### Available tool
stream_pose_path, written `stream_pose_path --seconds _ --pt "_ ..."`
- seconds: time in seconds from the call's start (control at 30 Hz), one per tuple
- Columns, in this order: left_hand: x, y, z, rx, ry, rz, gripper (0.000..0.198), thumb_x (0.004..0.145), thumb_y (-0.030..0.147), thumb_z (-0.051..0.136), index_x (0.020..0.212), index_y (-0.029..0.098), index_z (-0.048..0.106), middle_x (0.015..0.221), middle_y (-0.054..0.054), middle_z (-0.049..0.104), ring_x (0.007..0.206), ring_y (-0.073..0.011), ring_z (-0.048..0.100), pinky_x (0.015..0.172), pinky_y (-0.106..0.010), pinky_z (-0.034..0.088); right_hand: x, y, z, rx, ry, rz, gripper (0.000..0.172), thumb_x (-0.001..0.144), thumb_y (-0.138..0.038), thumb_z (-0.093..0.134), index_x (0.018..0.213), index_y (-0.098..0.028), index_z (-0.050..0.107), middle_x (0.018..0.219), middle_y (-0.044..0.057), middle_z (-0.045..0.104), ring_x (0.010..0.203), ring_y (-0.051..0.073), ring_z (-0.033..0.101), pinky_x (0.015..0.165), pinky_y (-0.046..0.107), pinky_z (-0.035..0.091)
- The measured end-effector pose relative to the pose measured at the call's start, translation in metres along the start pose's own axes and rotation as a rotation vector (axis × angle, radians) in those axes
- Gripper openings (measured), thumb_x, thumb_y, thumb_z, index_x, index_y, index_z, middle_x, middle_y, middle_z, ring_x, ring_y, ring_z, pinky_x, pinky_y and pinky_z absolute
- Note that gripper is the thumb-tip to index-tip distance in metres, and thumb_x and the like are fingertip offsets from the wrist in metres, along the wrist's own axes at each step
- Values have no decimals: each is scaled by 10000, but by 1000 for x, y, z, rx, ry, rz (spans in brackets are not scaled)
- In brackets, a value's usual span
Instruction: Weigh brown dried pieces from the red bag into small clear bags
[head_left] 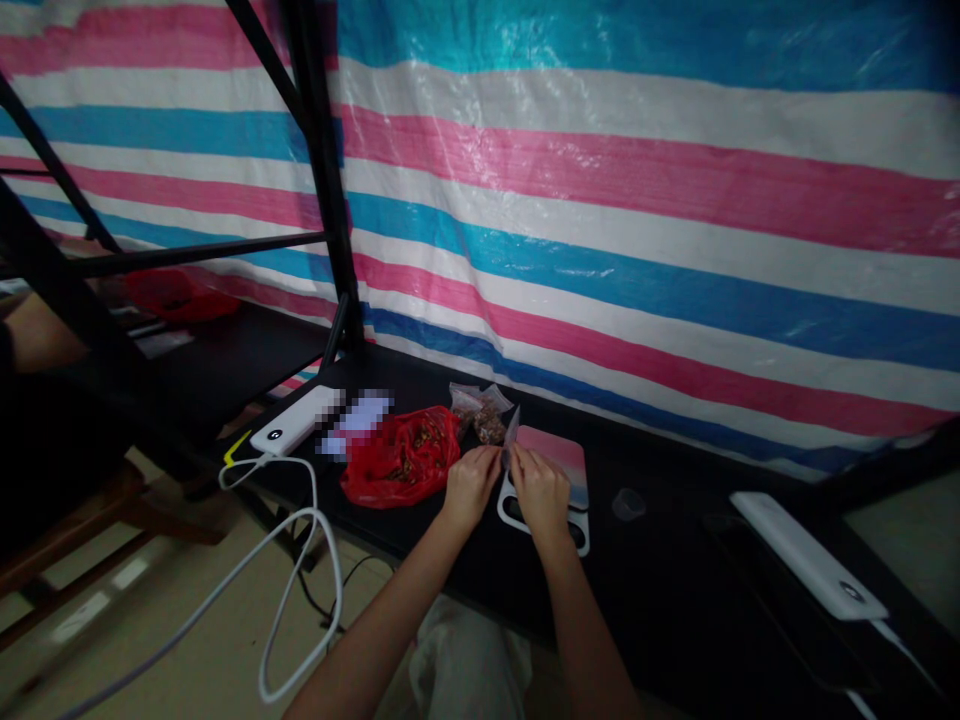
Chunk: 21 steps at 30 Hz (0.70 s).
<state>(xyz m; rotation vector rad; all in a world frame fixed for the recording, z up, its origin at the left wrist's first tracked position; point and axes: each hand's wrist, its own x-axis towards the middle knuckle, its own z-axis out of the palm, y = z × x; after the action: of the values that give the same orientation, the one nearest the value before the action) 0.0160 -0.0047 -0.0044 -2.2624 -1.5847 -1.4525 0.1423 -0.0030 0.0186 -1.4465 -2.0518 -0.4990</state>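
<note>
My left hand (pixel 470 484) and my right hand (pixel 538 488) meet over the near end of a small pink-topped kitchen scale (pixel 559 460) on a black table (pixel 675 580). Both pinch the top of a small clear plastic bag (pixel 511 437) that stands up between their fingertips. Just left of my left hand lies a red plastic bag (pixel 401 458) holding dark brownish pieces. Behind the hands sit small clear bags (pixel 484 412) filled with the same dark pieces.
A white power bank (pixel 295 420) with a looping white cable (pixel 300 560) lies at the table's left end. Another white power bank (pixel 808 553) lies at right, a small clear cup (pixel 628 504) near the scale. Black rack posts (pixel 322 170) and a striped tarp stand behind. Someone's arm (pixel 37 335) shows far left.
</note>
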Motion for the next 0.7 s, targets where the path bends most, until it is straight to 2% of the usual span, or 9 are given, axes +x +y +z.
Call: stream_pose_path --seconds 0.13,0.33,0.43,0.53,0.63,0.7 --pt "3 4 -3 -49 -46 -66 153 831 193 463 918 176 587 869 -37 663 782 -143 625 718 -260 516 -1 1 2 22 10 -7 272 870 -202 397 1000 -172 635 788 67 684 659 157 614 612 252 395" --pt "4 8 -5 46 -118 -142 144 837 275 444 814 176 547 732 -23 619 654 -141 599 566 -230 468 -1 -1 3 77 -17 -46 287 864 -176 398 1057 -178 611 801 72 677 702 163 613 633 254 420" --pt "3 7 -4 111 -118 -114 215 873 247 375 762 172 542 679 -27 607 635 -143 594 562 -228 448 0 -3 2 79 -45 -79 301 868 -165 384 1080 -169 598 786 73 672 698 163 611 638 254 427" --pt "2 6 -3 156 -107 -68 281 893 245 331 725 169 543 635 -30 593 612 -142 583 553 -228 433 1 -3 1 61 -40 -57 352 869 -161 373 1186 -175 526 776 66 670 665 165 609 614 256 424" --pt "3 6 -4 160 -132 -31 304 901 239 303 723 165 538 640 -33 591 614 -143 579 552 -232 429 0 -2 3 46 10 -9 387 879 -178 360 1255 -194 451 808 62 679 635 167 616 586 258 417" --pt "5 8 -5 148 -169 -17 308 904 233 286 732 169 533 659 -31 594 616 -140 576 549 -232 424 -2 0 5 69 72 37 339 894 -211 344 1192 -170 499 839 79 686 624 167 626 570 255 410"
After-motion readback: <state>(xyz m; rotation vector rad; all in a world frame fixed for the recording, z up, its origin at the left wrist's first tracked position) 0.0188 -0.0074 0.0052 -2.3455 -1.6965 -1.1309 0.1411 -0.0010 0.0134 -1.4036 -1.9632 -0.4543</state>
